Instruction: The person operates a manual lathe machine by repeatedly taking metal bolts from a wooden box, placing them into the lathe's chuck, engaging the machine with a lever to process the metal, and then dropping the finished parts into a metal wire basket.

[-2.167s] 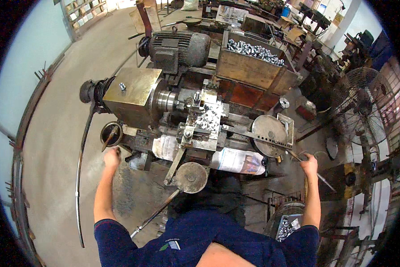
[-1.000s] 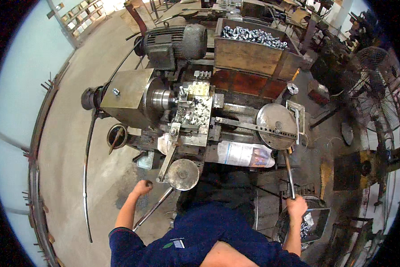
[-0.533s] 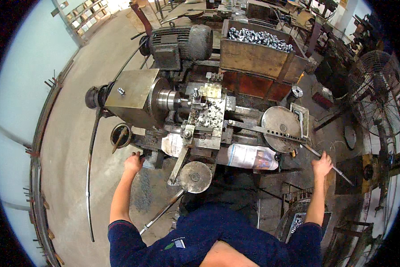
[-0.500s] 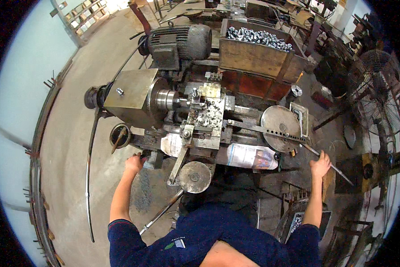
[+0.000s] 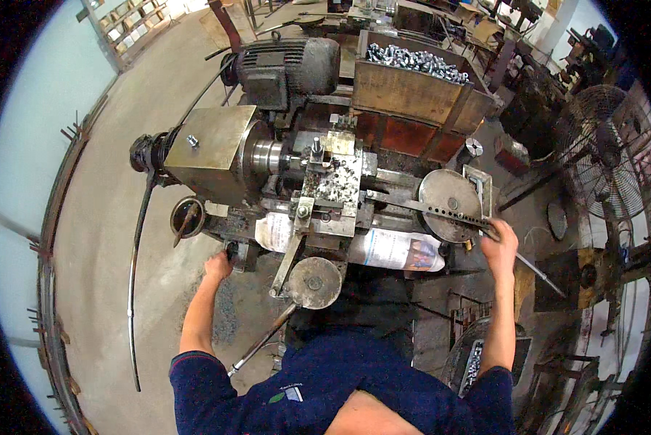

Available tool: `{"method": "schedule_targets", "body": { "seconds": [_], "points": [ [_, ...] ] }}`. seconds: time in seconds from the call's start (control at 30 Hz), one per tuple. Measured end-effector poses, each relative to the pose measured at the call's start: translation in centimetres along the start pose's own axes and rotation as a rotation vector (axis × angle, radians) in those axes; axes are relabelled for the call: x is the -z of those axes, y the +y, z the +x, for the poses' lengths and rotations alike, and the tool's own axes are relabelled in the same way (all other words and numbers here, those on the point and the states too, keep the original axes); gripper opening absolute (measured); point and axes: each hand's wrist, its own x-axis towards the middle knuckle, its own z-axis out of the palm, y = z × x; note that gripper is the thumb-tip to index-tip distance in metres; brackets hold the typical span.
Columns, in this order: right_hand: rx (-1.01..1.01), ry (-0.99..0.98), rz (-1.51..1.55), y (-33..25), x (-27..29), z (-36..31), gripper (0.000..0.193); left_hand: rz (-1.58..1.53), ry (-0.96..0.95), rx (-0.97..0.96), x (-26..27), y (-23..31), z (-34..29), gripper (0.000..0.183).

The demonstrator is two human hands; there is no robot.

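A small metal lathe stands before me, with a cylindrical chuck (image 5: 267, 157) at the left and a chip-strewn tool slide (image 5: 332, 187) in the middle. My left hand (image 5: 218, 265) is closed around a dark knob (image 5: 232, 249) on the lathe's front left corner; the fingertips are partly hidden. My right hand (image 5: 499, 245) wraps the lever at the right, where its flat perforated bar (image 5: 430, 209) meets a round rod (image 5: 541, 274). Under that bar lies a round metal disc (image 5: 450, 190). A second disc (image 5: 315, 281) with its own handle (image 5: 264, 339) sits nearest my body.
Behind the lathe are an electric motor (image 5: 289, 67) and a crate (image 5: 409, 88) heaped with small metal parts. A pot with a brush (image 5: 188, 217) hangs at the left. A fan (image 5: 595, 154) stands right; a bin of parts (image 5: 522, 357) sits below my right arm.
My right hand has slid up the lever, from the round rod toward the disc. My left hand stays at the knob. The whole view has shifted slightly.
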Motion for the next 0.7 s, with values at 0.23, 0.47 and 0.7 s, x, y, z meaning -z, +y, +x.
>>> {"method": "schedule_targets", "body": {
  "seconds": [0.23, 0.47, 0.7],
  "points": [
    [0.602, -0.201, 0.407, -19.2, -7.6, 7.6, 0.039, -0.284, 0.28, 0.003, 12.0, -3.8, -4.2, 0.042],
    [0.962, -0.472, -0.185, -34.6, -15.4, 9.7, 0.026, -0.215, 0.769, 0.438, 17.2, -19.1, -13.8, 0.036],
    [0.863, -0.651, -0.248, -33.4, -17.7, 10.8, 0.024, -0.049, 0.792, 0.46, 13.2, -3.3, -17.1, 0.044]
  ]
}}
